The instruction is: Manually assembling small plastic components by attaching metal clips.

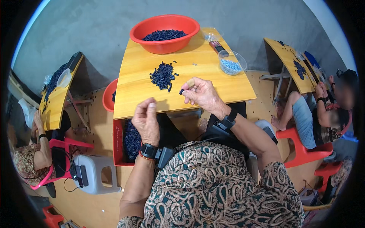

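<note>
My right hand [205, 95] is over the front part of the yellow table [131, 91], pinching a small dark blue cylindrical piece [181, 91] between thumb and finger. A tan wrap covers one of its fingers. Just off the table's front edge, my left hand [146, 119] is closed, thumb pressed to the curled fingers; whatever it may hold is hidden. Beyond both hands lies a loose heap of similar dark pieces [162, 76]. To the right of the heap, a clear plastic bowl [242, 60] contains tiny light blue bits [230, 66].
A red basin [165, 47] full of dark pieces stands at the back of the table. Beside it are a red-and-black handset [218, 48] and a smaller clear tub [211, 36]. Below, a red crate [118, 142] holds more pieces. People sit at tables on both sides.
</note>
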Action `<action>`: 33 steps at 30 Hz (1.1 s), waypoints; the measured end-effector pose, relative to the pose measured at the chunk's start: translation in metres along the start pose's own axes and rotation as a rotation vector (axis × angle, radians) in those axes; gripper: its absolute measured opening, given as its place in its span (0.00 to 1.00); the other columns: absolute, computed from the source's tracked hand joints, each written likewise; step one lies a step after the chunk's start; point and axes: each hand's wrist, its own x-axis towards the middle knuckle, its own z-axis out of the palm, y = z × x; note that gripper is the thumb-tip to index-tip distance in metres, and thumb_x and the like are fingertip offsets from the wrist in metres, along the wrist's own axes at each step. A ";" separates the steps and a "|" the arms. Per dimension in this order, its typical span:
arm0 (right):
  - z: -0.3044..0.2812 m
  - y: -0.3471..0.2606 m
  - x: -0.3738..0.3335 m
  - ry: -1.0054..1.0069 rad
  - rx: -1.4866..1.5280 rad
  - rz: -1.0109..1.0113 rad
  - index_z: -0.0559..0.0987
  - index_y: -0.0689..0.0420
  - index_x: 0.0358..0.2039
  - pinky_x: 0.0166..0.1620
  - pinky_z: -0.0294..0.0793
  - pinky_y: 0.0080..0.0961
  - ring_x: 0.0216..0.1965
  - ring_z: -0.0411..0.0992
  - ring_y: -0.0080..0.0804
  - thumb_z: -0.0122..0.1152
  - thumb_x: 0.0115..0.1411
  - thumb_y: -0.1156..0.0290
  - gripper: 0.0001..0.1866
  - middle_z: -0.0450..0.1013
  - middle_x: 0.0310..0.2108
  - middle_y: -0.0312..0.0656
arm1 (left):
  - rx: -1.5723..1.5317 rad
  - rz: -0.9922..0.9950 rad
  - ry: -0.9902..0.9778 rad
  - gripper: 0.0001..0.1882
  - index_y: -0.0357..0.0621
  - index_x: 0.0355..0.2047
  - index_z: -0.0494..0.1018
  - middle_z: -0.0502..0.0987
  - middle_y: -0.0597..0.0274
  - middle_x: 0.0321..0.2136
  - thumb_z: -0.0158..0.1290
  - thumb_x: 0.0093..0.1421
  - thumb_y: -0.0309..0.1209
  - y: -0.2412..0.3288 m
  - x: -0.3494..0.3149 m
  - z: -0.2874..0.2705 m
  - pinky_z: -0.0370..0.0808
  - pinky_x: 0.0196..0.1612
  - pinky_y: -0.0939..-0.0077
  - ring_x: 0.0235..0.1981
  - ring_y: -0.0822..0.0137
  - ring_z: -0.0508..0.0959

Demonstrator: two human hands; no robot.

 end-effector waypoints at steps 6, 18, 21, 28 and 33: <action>0.009 -0.008 -0.004 -0.078 0.122 -0.026 0.76 0.64 0.38 0.25 0.73 0.14 0.27 0.76 0.20 0.61 0.60 0.75 0.08 0.75 0.29 0.37 | 0.004 -0.124 -0.240 0.14 0.32 0.47 0.73 0.78 0.55 0.41 0.55 0.60 0.22 0.006 -0.013 0.015 0.77 0.42 0.77 0.39 0.71 0.77; 0.035 0.004 -0.019 -0.204 0.587 0.260 0.76 0.62 0.40 0.26 0.74 0.13 0.28 0.75 0.22 0.59 0.63 0.66 0.12 0.76 0.31 0.39 | 0.027 -0.007 -0.294 0.11 0.35 0.41 0.76 0.77 0.62 0.39 0.56 0.57 0.17 0.005 -0.010 0.014 0.74 0.43 0.80 0.37 0.74 0.76; 0.036 0.002 -0.021 -0.221 0.579 0.289 0.75 0.62 0.40 0.26 0.73 0.13 0.28 0.75 0.22 0.59 0.63 0.65 0.12 0.75 0.32 0.39 | 0.044 0.029 -0.301 0.08 0.35 0.39 0.75 0.77 0.60 0.40 0.56 0.58 0.18 0.000 -0.008 0.011 0.74 0.43 0.80 0.37 0.74 0.75; 0.024 -0.002 -0.019 -0.236 0.377 0.267 0.77 0.63 0.36 0.25 0.73 0.14 0.25 0.74 0.21 0.59 0.63 0.66 0.12 0.75 0.28 0.38 | -0.005 -0.024 -0.310 0.05 0.36 0.36 0.72 0.77 0.59 0.38 0.55 0.59 0.20 0.008 -0.013 0.016 0.74 0.42 0.80 0.36 0.73 0.76; -0.032 0.024 0.020 0.040 -0.402 -0.003 0.79 0.62 0.36 0.28 0.72 0.18 0.24 0.72 0.18 0.56 0.60 0.76 0.06 0.75 0.25 0.36 | -0.165 -0.231 -0.217 0.05 0.41 0.30 0.68 0.77 0.56 0.29 0.51 0.57 0.18 -0.003 -0.007 0.008 0.79 0.34 0.73 0.25 0.69 0.78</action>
